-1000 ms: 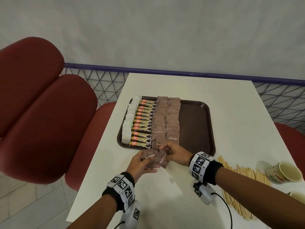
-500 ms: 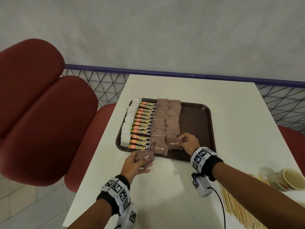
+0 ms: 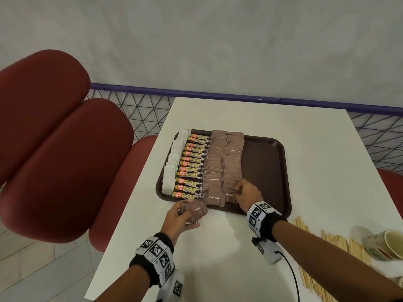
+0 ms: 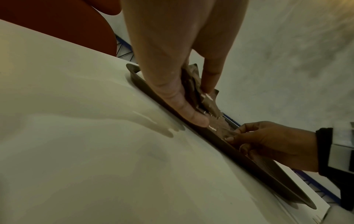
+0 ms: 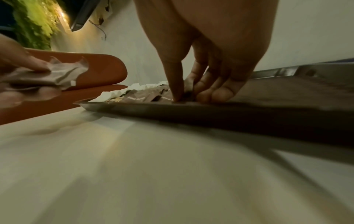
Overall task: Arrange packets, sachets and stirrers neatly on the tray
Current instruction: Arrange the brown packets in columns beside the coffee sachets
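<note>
- Your right hand [image 3: 247, 192] pinches a brown sugar sachet [image 3: 229, 194] onto the tray [image 3: 265, 171]; sliding it could ruffle the overlapped column.
- Your left hand [image 3: 178, 221] grips spare sachets [image 3: 193, 211]; loosen, and they spill.

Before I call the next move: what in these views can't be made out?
- How many brown sugar sachets the left hand grips: head view, fingers cover the bunch.
- What the right hand pinches: right wrist view, fingers hide it.
- Stirrers: cut off by the edge.
- Cup: blurred.
</note>
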`<state>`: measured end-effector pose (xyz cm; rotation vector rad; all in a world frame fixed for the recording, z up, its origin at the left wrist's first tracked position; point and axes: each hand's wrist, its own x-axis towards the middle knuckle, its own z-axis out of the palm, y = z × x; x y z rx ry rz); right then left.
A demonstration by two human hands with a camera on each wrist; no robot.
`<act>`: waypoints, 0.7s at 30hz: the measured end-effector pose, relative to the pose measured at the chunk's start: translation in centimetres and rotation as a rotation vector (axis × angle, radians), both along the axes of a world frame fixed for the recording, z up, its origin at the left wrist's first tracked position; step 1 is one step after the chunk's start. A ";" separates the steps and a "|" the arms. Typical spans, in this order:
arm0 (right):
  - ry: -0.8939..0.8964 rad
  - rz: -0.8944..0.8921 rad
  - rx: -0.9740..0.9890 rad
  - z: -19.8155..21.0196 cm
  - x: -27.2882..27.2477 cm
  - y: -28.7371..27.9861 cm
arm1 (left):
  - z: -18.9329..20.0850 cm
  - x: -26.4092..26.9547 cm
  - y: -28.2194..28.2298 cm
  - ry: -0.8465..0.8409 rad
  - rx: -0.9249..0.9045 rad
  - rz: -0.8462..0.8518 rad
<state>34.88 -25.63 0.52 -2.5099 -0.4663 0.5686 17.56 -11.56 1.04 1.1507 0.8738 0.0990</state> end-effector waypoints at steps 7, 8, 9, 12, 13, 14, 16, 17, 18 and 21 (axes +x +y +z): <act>-0.172 0.037 0.012 -0.6 0.2 -0.2 | 0.1 0.8 -0.2 -0.023 0.042 -0.022; -0.189 0.037 0.025 -0.6 0.2 -0.3 | 0.1 0.9 -0.2 -0.026 0.046 -0.022; -0.202 0.040 0.045 -0.7 0.2 -0.4 | 0.1 1.1 -0.3 -0.030 0.050 -0.019; -0.229 0.063 0.124 -0.7 -0.2 -0.6 | 0.1 1.5 -0.3 -0.047 0.059 -0.016; -0.227 0.074 0.154 -0.6 -0.4 -0.6 | 0.1 1.6 -0.4 -0.052 0.060 -0.018; -0.218 0.090 0.189 -0.5 -0.7 -0.7 | 0.1 1.8 -0.4 -0.057 0.062 -0.021; -0.179 0.138 0.268 -0.3 -1.2 -0.7 | 0.1 2.0 -0.6 -0.059 0.069 -0.027; -0.149 0.163 0.310 -0.1 -1.5 -0.7 | 0.1 2.1 -0.6 -0.058 0.075 -0.033; -0.108 0.189 0.349 0.0 -1.9 -0.6 | 0.1 2.1 -0.7 -0.059 0.081 -0.041; 0.077 0.273 0.455 0.1 -3.0 -0.3 | 0.2 2.3 -1.0 -0.063 0.087 -0.061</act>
